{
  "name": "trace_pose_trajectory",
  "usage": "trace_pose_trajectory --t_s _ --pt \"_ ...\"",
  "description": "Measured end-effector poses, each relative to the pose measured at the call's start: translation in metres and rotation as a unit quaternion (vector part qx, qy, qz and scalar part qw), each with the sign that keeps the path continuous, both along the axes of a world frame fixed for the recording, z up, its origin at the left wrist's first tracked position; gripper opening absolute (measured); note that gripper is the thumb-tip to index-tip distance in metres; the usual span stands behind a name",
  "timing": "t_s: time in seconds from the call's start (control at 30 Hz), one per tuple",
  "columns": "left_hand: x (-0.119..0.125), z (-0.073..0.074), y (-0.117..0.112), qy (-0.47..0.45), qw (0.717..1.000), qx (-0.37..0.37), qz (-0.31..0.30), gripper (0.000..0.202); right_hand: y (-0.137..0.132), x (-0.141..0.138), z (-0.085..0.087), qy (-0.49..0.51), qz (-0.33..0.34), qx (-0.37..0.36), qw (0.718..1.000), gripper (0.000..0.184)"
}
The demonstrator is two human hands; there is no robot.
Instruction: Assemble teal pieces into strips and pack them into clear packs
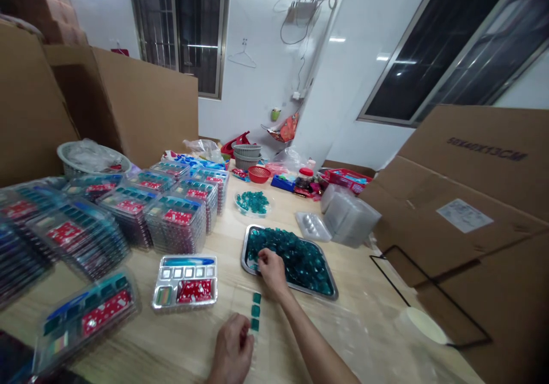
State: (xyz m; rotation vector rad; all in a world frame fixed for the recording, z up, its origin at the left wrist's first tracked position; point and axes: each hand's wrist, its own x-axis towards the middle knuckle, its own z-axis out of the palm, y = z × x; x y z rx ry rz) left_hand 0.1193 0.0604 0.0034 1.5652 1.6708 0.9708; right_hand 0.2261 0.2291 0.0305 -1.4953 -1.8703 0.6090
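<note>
My right hand (pixel 271 270) is over the near left part of a metal tray (pixel 245 258) heaped with small glossy teal squares (pixel 295 252). Its fingers are pinched together; whatever they hold is too small to make out. My left hand (pixel 234 338) rests low on the table, fingers curled together, its tips beside a short column of three teal squares (pixel 255 311). What lies between those fingers is hidden. To the left of my hands sits a clear plastic blister tray (pixel 185 307), holding a blue pen-like item (pixel 189 262) and a red polka-dot packet (pixel 195 291).
Stacks of filled clear trays (pixel 175 230) crowd the left side, with one loose filled tray (pixel 86 318) nearer me. Behind the metal tray stands a dish (pixel 253 202) of teal pieces. Nested clear trays (pixel 351 218) and a large carton (pixel 480 201) are on the right.
</note>
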Motion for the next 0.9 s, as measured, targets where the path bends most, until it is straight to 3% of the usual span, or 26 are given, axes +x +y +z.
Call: trace_pose_trajectory --t_s 0.07,0.17,0.27,0.33,0.47,0.63,0.7,0.8,0.9 --pt "0.0 0.002 0.0 -0.017 1.0 -0.006 0.006 0.011 -0.014 0.01 0.001 0.047 0.012 -0.025 0.999 0.014" --pt "-0.002 0.005 0.001 -0.053 0.998 -0.016 0.018 0.011 -0.052 0.024 -0.001 0.17 0.034 -0.1 0.98 0.029" --pt "-0.004 0.007 0.001 -0.08 0.997 -0.015 0.013 0.013 -0.097 0.03 -0.007 0.348 0.05 -0.224 0.909 0.041" --pt "-0.006 0.01 0.0 -0.087 0.996 -0.012 0.001 0.015 -0.121 0.031 -0.012 0.388 0.051 -0.266 0.881 0.042" --pt "-0.007 0.013 -0.001 -0.058 0.998 -0.011 -0.004 0.016 -0.146 0.028 -0.023 0.319 0.041 -0.24 0.916 0.033" --pt "-0.007 0.014 -0.001 -0.039 0.999 0.005 -0.005 0.016 -0.151 0.027 -0.021 0.118 0.041 -0.142 0.982 0.022" --pt "-0.007 0.014 -0.001 -0.04 0.999 0.001 -0.005 0.017 -0.151 0.027 -0.016 0.065 0.053 -0.127 0.988 0.017" --pt "-0.007 0.015 -0.002 -0.037 0.999 -0.005 -0.007 0.017 -0.153 0.026 -0.007 0.073 0.07 -0.105 0.989 0.006" --pt "-0.007 0.014 -0.002 -0.038 0.999 0.001 -0.004 0.017 -0.157 0.025 -0.003 0.075 0.126 -0.056 0.988 0.016"
